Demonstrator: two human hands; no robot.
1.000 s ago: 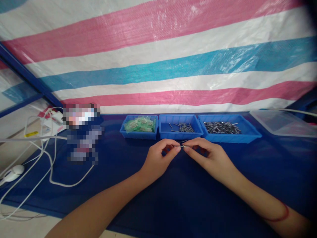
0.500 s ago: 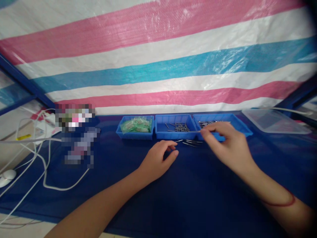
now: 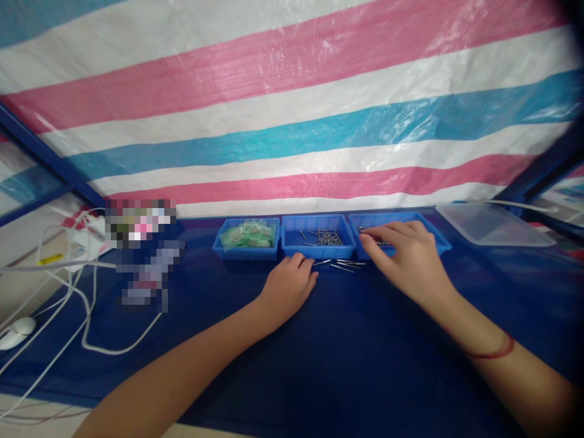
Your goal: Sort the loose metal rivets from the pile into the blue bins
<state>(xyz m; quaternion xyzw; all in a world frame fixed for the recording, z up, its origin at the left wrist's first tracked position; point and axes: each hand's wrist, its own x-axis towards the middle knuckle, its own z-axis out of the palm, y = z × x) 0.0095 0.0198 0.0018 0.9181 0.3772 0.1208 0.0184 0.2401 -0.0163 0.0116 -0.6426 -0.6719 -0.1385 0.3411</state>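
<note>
You are drawing your right hand (image 3: 406,258) apart from your left hand (image 3: 288,287), over the right bin (image 3: 381,220), fingers' grip unclear on both; binned pins (image 3: 331,238) are lying beyond loose pins (image 3: 349,264).

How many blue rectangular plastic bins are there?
3 in a row: left blue rectangular plastic bin, middle bin, and right bin, partly hidden by the right hand.

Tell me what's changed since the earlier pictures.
The left hand let go of the small metal piece both hands pinched and is now beside the loose pins. The right hand moved right and forward, over the right-hand bin; whether it holds anything is hidden. The three bins stayed put.
</note>
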